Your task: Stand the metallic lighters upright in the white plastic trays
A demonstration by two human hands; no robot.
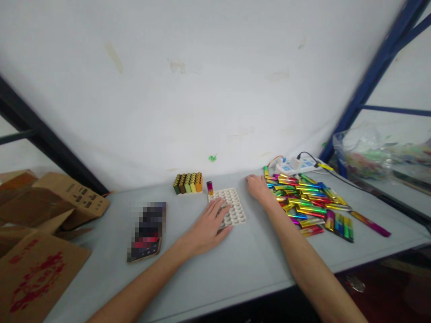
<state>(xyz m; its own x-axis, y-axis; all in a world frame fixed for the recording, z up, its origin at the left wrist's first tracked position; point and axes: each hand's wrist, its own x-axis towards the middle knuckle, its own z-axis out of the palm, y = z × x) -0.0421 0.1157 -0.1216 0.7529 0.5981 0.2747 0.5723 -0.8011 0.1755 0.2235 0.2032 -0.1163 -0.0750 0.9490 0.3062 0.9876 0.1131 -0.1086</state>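
My left hand (213,223) lies flat with fingers spread over a white tray (238,207) full of round holes. One purple-and-gold lighter (210,188) stands upright at the tray's far left corner. Beyond the tray's right side, my right hand (258,186) has its fingers curled together beside a heap of shiny, many-coloured foil-like lighters (303,197); whatever it may hold is hidden. Left of the tray, a block of upright lighters (188,183) with dark and gold tops is packed in rows.
A phone (148,233) with a blurred screen lies at left, near open cardboard boxes (43,264). Behind the heap sits a white power strip (296,165) with a black cable. A clear plastic bag (363,152) stands by the blue rack post (357,98) at right.
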